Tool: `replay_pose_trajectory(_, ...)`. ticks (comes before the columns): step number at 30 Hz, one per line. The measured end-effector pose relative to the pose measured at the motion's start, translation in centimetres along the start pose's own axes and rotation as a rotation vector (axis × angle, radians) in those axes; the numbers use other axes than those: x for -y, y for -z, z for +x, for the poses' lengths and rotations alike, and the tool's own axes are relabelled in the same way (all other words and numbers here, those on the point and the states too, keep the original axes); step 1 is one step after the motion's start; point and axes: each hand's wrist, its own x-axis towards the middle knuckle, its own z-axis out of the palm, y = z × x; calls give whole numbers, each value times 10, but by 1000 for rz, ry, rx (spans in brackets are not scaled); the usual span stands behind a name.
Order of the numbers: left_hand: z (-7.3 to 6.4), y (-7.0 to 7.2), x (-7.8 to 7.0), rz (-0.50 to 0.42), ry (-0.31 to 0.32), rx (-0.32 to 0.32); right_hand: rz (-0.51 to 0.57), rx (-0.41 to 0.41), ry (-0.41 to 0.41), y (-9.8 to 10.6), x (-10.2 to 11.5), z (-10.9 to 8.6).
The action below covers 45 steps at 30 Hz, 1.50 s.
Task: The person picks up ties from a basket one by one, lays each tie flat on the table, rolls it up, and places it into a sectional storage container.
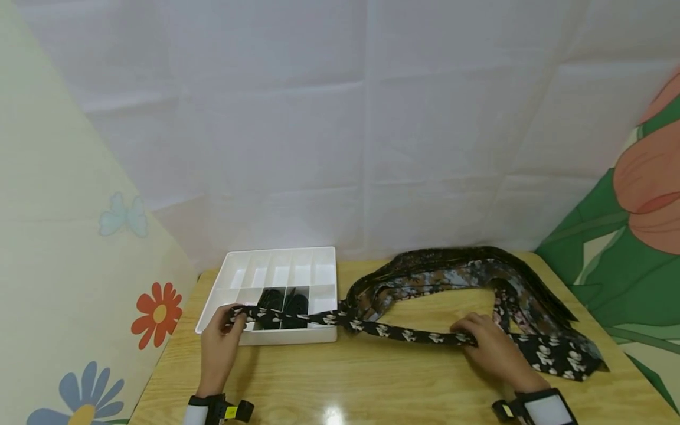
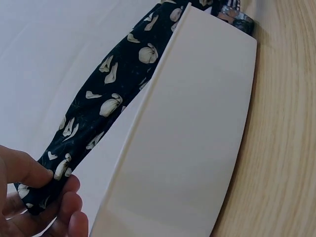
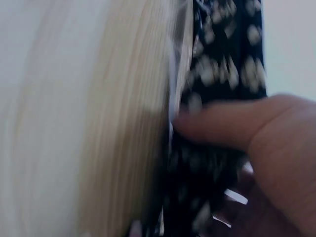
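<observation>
Your wooden bench (image 1: 382,378): white rect. plastic tray (image 1: 297,336) L, w/ black fabric rolls (image 1: 296,303) inside; dark patterned fabric ties (image 1: 446,277) R.

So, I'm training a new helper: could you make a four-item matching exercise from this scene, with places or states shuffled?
1 left hand
2 right hand
3 white tray
4 dark rolls

A on the left of the table
B pinching one end of the patterned tie
C inside two tray compartments
D holding the tie farther along

Pairs: 1-B, 2-D, 3-A, 4-C
</observation>
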Motion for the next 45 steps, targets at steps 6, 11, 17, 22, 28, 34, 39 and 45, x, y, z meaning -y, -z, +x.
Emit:
replay_pose_trajectory(6,-1,11,-8,-17,124,45,69,71,-37,13,-20,-10)
replay_pose_trajectory(11,-1,22,-8,-38,231,57,103,101,-111,27,-32,-16)
replay_pose_trajectory(17,0,36,-5,-79,363,52,221,210,-208,47,-39,-28)
replay_pose_trajectory(22,-2,43,-1,-117,454,10,332,414,-104,51,-62,-32)
replay_pose_trajectory(28,-7,47,21,-14,479,108,449,476,-81,50,-72,-38)
replay_pose_trajectory(34,-15,46,44,325,324,282,165,256,-159,47,-59,-31)
replay_pose_trajectory(39,-20,42,48,390,343,294,-111,20,-26,36,-46,-28)
replay_pose_trajectory(45,-26,29,42,363,283,169,-66,-162,69,11,-4,-26)
